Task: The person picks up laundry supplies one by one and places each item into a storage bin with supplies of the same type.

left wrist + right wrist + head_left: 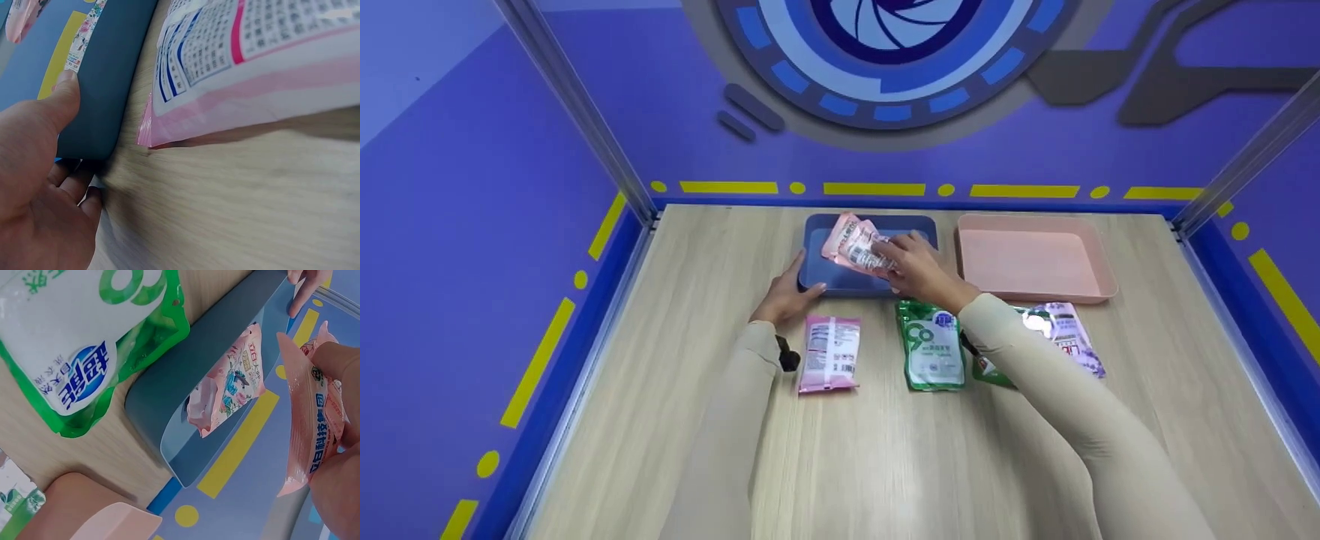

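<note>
A blue tray [855,283] stands at the back of the table. My left hand [787,298] grips its front left corner, thumb [66,93] against the front wall and fingers around the side. Over the tray, my right hand [919,266] pinches a crinkled pink printed pouch [851,247], seen edge-on in the right wrist view. That view also shows a second pink floral pouch [233,382] at the tray, apart from the fingers; I cannot tell how it rests. A pink-and-white packet [830,352] lies just in front of my left hand.
To the right stands a pink tray [1035,262]. In front of the trays lie a green-and-white detergent pouch [934,349], another green pouch [994,373] partly under my right sleeve, and a purple-and-white pouch [1072,337]. Blue panels [675,142] border the table.
</note>
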`<state>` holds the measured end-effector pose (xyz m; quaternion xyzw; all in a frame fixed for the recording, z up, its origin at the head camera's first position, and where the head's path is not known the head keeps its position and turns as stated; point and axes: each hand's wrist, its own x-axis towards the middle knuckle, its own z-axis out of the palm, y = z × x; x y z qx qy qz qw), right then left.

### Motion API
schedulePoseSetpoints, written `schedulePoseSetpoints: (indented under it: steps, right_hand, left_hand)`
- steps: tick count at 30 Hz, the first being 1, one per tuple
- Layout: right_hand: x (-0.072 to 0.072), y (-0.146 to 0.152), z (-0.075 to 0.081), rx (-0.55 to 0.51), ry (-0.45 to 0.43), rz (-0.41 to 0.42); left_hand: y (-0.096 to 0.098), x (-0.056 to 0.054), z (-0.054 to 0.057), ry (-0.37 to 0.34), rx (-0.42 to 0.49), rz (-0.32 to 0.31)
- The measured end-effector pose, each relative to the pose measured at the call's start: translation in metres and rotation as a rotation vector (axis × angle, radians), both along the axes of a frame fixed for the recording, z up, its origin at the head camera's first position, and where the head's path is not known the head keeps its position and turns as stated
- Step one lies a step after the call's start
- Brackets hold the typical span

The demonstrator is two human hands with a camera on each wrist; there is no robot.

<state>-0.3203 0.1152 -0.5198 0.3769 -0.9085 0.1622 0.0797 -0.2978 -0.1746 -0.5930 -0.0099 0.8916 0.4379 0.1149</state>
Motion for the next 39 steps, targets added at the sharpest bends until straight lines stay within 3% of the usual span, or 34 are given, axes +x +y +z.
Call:
schedulePoseSetpoints:
  steps: [11, 24, 30, 39]
  right_hand:
    - [-0.014, -0.007, -0.006, -0.006, 0.023, 0.013]
    - [-0.025, -0.020, -0.016, 0.087, -0.049, -0.061]
    - [-0.029, -0.025, -0.020, 0.098, -0.071, -0.071]
    - [-0.035, -0.031, -0.032, 0.091, -0.055, -0.065]
  left_hand:
    - [0.000, -0.002, -0.002, 0.004, -0.008, 0.008]
    - [-0.001, -0.003, -0.003, 0.043, -0.019, -0.010]
    - [0.000, -0.004, -0.004, -0.010, -0.007, 0.010]
    - [0.000, -0.002, -0.001, -0.026, -0.003, 0.017]
